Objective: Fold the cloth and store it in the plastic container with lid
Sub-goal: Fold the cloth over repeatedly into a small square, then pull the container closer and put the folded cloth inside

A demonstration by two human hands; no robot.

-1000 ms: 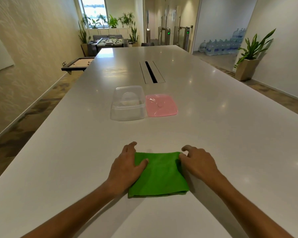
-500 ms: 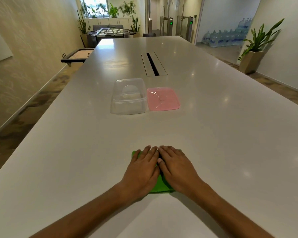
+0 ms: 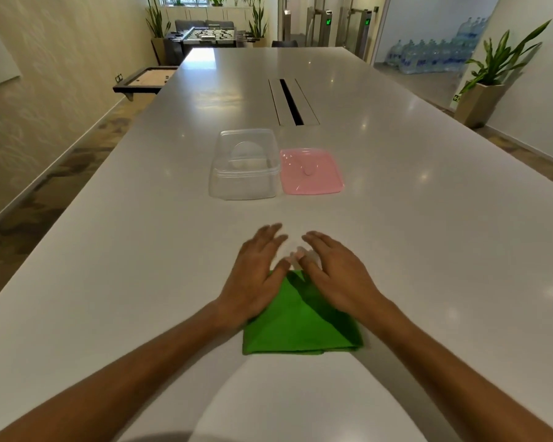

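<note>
Green cloth [image 3: 297, 323] lies folded on the white table [image 3: 428, 250], near the person. The left hand [image 3: 256, 275] is flat and spread wide over its left far corner, and the right hand [image 3: 336, 275] is flat and spread wide over its right far corner; neither hand grips anything. Their fingers reach past the far edge of the cloth, and they look blurred. Farther on the table stands the clear box [image 3: 243, 169], open, and the pink lid [image 3: 310, 172] lies just beside it on the right.
</note>
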